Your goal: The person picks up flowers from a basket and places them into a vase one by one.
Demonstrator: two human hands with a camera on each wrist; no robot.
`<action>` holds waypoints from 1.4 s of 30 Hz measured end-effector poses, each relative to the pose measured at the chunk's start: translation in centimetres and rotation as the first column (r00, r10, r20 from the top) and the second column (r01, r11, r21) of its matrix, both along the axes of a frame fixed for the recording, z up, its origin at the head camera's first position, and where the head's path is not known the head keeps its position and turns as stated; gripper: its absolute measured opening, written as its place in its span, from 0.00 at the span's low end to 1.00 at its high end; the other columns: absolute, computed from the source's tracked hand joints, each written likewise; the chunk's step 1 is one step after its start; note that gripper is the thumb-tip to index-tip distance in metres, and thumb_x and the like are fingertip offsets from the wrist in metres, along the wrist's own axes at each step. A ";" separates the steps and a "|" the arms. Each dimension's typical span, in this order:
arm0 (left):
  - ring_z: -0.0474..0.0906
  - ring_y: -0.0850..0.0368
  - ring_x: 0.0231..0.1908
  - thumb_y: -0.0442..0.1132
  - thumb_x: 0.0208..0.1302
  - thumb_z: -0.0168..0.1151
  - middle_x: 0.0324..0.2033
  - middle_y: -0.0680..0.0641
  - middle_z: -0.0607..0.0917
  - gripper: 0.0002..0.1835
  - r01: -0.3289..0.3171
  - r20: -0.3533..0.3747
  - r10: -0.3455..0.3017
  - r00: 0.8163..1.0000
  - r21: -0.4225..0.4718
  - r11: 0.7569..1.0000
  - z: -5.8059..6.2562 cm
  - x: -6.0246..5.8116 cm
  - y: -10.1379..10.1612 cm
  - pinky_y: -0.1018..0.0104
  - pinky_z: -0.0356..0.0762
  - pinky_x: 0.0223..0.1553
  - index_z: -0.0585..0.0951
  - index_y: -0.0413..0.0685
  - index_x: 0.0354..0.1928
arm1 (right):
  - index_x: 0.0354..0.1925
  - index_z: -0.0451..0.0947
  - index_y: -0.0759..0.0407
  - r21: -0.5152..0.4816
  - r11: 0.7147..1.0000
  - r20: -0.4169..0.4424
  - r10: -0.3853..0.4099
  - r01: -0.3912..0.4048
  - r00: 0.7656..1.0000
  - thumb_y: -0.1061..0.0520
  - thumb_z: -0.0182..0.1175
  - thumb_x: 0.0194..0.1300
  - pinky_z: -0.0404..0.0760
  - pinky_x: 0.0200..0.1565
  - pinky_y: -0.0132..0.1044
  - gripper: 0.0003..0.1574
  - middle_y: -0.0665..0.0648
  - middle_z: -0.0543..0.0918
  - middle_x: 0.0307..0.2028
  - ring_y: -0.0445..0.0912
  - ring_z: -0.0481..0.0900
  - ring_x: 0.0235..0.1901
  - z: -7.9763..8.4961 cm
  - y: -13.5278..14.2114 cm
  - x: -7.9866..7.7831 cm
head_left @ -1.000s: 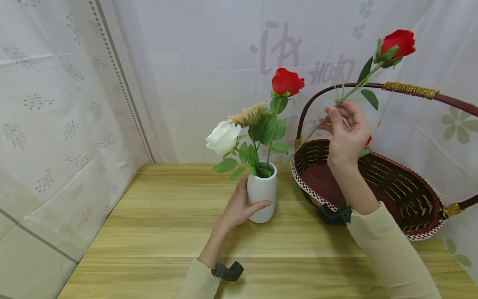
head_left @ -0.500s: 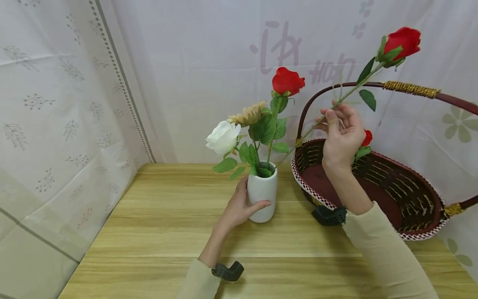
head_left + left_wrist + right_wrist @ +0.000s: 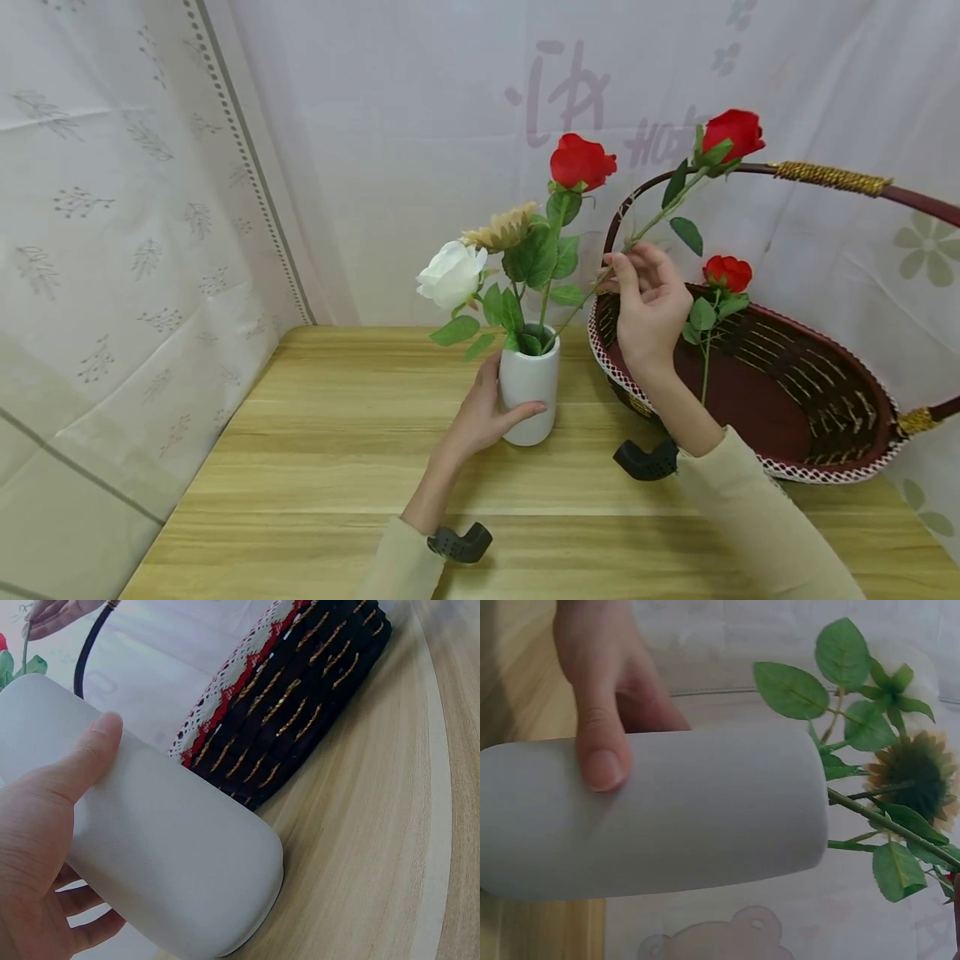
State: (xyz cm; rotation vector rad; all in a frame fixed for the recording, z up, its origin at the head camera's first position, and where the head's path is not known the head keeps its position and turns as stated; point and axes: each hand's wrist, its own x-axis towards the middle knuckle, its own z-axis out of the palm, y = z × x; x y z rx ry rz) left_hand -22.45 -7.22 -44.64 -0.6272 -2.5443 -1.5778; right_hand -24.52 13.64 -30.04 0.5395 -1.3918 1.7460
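A white vase [image 3: 528, 387] stands upright on the table, and my left hand [image 3: 477, 417] grips it with the thumb across its front [image 3: 96, 750]. From its mouth rise a white rose [image 3: 452, 275], a tan sunflower-like bloom [image 3: 501, 229] and a red rose [image 3: 581, 162] with green leaves. My right hand [image 3: 651, 321] pinches the stem of a second red rose [image 3: 732, 136], tilted with its bloom up to the right. The lower end of that stem [image 3: 889, 823] runs into the vase mouth. My right fingertips show at the top of the left wrist view.
A dark woven basket [image 3: 828, 367] with a tall arched handle [image 3: 828, 179] and white lace trim stands right of the vase. Another red rose [image 3: 727, 273] leans inside it. Printed curtains [image 3: 390, 167] hang behind and to the left of the wooden table [image 3: 330, 467].
My right hand has moved left and down with the red rose, bringing its stem end into the vase mouth. The rose in the basket is now uncovered. The left hand stays on the vase.
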 end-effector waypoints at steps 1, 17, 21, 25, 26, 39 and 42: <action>0.72 0.47 0.61 0.58 0.58 0.74 0.66 0.41 0.67 0.55 0.002 -0.001 -0.002 1.000 -0.002 1.000 0.0 0.0 0.0 0.46 0.72 0.59 0.52 0.46 0.77 | 0.47 0.80 0.69 0.015 1.000 -0.003 -0.004 0.004 1.000 0.69 0.62 0.69 0.85 0.38 0.35 0.08 0.63 0.86 0.37 0.51 0.85 0.33 -0.2 -0.1 0.1; 0.73 0.47 0.59 0.57 0.58 0.75 0.64 0.41 0.68 0.55 -0.006 0.007 0.006 1.000 0.006 1.000 0.0 0.0 0.1 0.46 0.72 0.58 0.53 0.46 0.77 | 0.50 0.77 0.73 0.149 0.989 0.003 -0.007 0.007 1.000 0.69 0.60 0.71 0.85 0.38 0.37 0.11 0.66 0.85 0.40 0.51 0.86 0.35 -3.2 -0.5 1.1; 0.73 0.47 0.58 0.56 0.57 0.76 0.64 0.41 0.69 0.54 -0.012 0.008 0.012 1.000 0.006 1.000 -0.1 0.0 0.1 0.47 0.73 0.58 0.54 0.46 0.76 | 0.51 0.78 0.72 0.152 0.988 0.014 -0.003 0.001 1.000 0.69 0.60 0.70 0.85 0.38 0.37 0.12 0.69 0.85 0.40 0.50 0.86 0.35 -3.8 -0.8 1.2; 0.73 0.47 0.58 0.56 0.57 0.76 0.64 0.41 0.68 0.54 -0.014 0.008 0.014 1.000 0.009 1.000 -0.1 0.0 0.1 0.46 0.73 0.58 0.54 0.45 0.76 | 0.51 0.78 0.76 0.150 0.989 0.032 0.002 -0.007 0.999 0.71 0.60 0.69 0.85 0.39 0.38 0.12 0.72 0.84 0.40 0.49 0.87 0.36 -4.4 -1.0 1.1; 0.73 0.47 0.57 0.56 0.58 0.76 0.64 0.41 0.68 0.54 -0.014 0.007 0.014 1.000 0.010 1.000 -0.2 0.0 0.1 0.46 0.73 0.57 0.54 0.45 0.76 | 0.51 0.78 0.76 0.155 0.988 0.037 0.002 -0.008 0.999 0.71 0.60 0.69 0.85 0.39 0.37 0.13 0.73 0.84 0.40 0.50 0.87 0.36 -4.5 -1.1 1.2; 0.72 0.46 0.60 0.58 0.58 0.75 0.66 0.40 0.68 0.55 -0.015 0.003 0.015 1.000 -0.007 1.000 0.1 0.0 0.1 0.45 0.72 0.59 0.53 0.46 0.77 | 0.49 0.75 0.84 0.120 0.989 0.085 0.071 -0.081 0.994 0.75 0.60 0.66 0.84 0.40 0.35 0.14 0.78 0.82 0.39 0.47 0.87 0.37 -5.6 -1.7 1.0; 0.72 0.46 0.60 0.58 0.58 0.75 0.65 0.40 0.68 0.55 -0.018 0.004 0.018 1.000 -0.008 1.000 0.1 0.0 0.1 0.45 0.72 0.59 0.53 0.46 0.77 | 0.48 0.75 0.84 0.137 0.988 0.113 0.061 -0.077 0.992 0.76 0.60 0.66 0.84 0.39 0.33 0.13 0.78 0.83 0.39 0.46 0.86 0.36 -5.8 -1.8 1.1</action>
